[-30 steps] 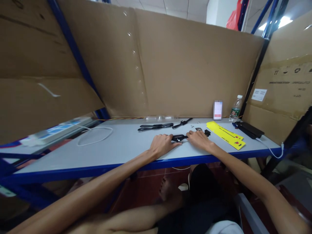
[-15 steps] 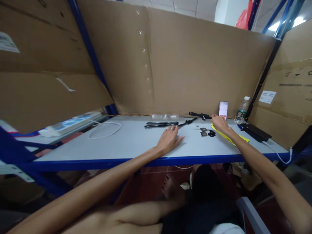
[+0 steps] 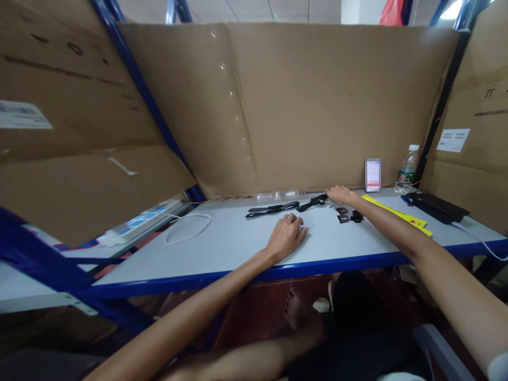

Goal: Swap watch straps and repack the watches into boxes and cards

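My left hand (image 3: 286, 236) rests on the white tabletop (image 3: 222, 238) with its fingers apart and nothing in it, just in front of a pair of long black handles (image 3: 272, 209). Farther right and back, my right hand (image 3: 340, 194) has its fingers closed on the right end of a black tool (image 3: 314, 202). That tool lies close to the right end of the long handles; its far end is partly covered by my fingers. Small dark flat pieces (image 3: 343, 215) and a black clustered part (image 3: 356, 216) lie below my right wrist.
A yellow strip (image 3: 397, 212) lies partly behind my right forearm. Toward the back right stand a phone (image 3: 373, 175) and a water bottle (image 3: 407, 170), near a black case (image 3: 438, 207). Clear plastic pieces (image 3: 277, 196) lie along the cardboard wall. A white cable (image 3: 187, 216) loops at left.
My right hand has moved left with the black tool, which now lies against or over the other black piece beside the long handles. My left hand stays on the tabletop. The view has shifted.
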A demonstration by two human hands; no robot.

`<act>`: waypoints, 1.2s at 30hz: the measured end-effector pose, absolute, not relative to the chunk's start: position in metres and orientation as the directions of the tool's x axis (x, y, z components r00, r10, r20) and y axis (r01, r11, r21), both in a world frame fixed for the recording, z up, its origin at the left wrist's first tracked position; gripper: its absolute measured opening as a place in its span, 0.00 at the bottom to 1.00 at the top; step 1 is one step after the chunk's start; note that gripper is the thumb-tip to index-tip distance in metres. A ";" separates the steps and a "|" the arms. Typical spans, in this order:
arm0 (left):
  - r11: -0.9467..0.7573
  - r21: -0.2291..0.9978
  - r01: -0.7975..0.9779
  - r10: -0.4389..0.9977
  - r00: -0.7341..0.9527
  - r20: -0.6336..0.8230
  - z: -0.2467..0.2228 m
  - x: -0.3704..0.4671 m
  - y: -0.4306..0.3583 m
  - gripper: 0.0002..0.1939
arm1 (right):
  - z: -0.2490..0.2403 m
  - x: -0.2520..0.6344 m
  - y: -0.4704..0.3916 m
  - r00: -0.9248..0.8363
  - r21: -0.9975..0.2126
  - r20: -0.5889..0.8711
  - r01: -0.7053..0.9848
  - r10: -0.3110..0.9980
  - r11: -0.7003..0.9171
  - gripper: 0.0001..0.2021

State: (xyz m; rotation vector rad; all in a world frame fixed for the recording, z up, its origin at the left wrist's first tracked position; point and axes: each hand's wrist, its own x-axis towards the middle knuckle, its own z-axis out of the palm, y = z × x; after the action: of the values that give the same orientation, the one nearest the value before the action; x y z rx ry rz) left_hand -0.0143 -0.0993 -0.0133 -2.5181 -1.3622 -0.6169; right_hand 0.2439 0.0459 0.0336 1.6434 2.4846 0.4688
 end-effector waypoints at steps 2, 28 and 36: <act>-0.540 0.002 0.842 0.756 0.484 0.441 -0.012 -0.014 -0.100 0.15 | 0.033 0.242 0.054 -0.360 0.305 0.035 0.892 0.932 0.333 0.18; -0.499 0.081 0.863 0.789 0.414 0.453 -0.012 -0.033 -0.083 0.13 | 0.024 0.277 0.005 -0.237 0.024 0.131 0.972 0.963 0.236 0.16; -0.253 0.005 0.968 0.905 0.234 0.355 -0.008 -0.103 -0.041 0.20 | 0.031 0.299 0.002 -0.091 -0.164 0.338 0.974 0.937 0.154 0.15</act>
State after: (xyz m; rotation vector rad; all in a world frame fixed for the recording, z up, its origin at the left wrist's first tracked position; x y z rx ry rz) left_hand -0.1032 -0.0408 -0.0078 -2.2891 -1.7698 -0.4246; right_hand 0.2991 0.0021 0.0313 2.3171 2.6337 0.1822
